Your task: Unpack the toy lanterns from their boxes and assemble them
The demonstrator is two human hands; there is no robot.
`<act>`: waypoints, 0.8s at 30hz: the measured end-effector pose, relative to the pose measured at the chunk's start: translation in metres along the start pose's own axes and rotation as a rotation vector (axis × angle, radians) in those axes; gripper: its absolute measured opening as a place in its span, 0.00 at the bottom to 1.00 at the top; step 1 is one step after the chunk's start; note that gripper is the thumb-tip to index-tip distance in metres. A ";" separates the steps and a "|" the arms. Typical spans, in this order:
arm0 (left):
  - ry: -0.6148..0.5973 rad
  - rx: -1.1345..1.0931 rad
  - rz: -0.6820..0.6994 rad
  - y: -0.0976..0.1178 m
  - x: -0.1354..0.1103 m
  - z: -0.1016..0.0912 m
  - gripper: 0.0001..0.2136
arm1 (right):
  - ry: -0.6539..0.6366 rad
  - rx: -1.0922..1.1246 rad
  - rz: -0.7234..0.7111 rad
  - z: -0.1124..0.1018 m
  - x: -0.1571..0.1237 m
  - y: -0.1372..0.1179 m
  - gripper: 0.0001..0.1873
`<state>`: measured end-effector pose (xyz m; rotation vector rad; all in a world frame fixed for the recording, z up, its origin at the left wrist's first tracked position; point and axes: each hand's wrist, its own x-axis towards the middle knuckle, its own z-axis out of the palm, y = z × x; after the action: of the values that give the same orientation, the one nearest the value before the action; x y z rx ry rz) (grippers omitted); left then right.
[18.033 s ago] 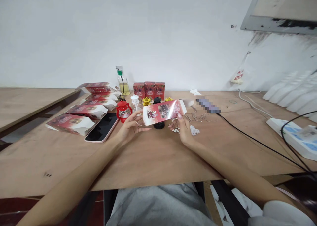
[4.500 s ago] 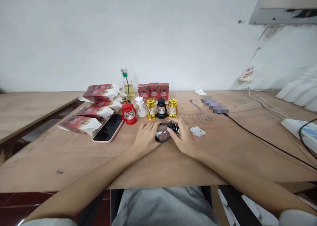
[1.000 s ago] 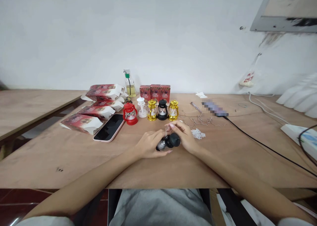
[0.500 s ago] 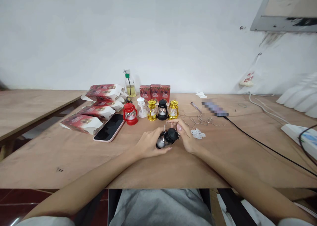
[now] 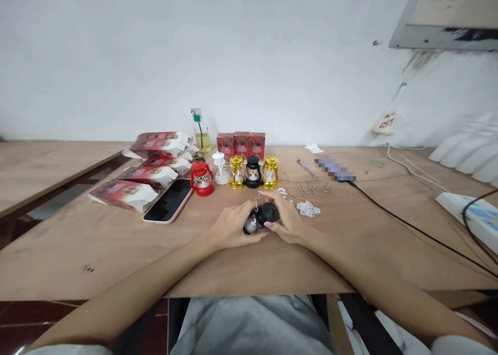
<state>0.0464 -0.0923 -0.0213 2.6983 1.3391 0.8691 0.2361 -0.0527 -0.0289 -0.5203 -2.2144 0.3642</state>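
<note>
Clasps a tilted black lantern (image 5: 252, 224) with both hands above the table's (image 5: 218, 272) near middle: left hand (image 5: 230, 225) around its lower end, right hand (image 5: 288, 220) at its top, near a bent wire (image 5: 256, 203). Has white plastic pieces (image 5: 308, 209) toward three o'clock, a red lantern (image 5: 202, 180) between ten and eleven, red boxes (image 5: 241, 145) at twelve.

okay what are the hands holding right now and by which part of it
A black lantern, tilted: the left hand holds it around its clear globe, the right hand by its black cap.

Both hands (image 5: 232, 224) hold a tilted black lantern (image 5: 261, 217).
</note>
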 end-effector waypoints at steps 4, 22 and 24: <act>0.021 0.012 0.006 0.000 0.000 0.001 0.20 | 0.048 -0.033 0.033 0.000 0.000 -0.001 0.32; 0.077 0.104 0.167 -0.001 0.001 0.001 0.20 | 0.025 -0.021 0.128 0.000 0.000 0.002 0.31; 0.064 0.100 0.159 -0.001 0.002 0.001 0.19 | 0.021 -0.013 0.140 0.001 0.000 0.001 0.30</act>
<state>0.0468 -0.0902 -0.0214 2.9110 1.2234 0.9318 0.2360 -0.0520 -0.0299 -0.6848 -2.1674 0.4159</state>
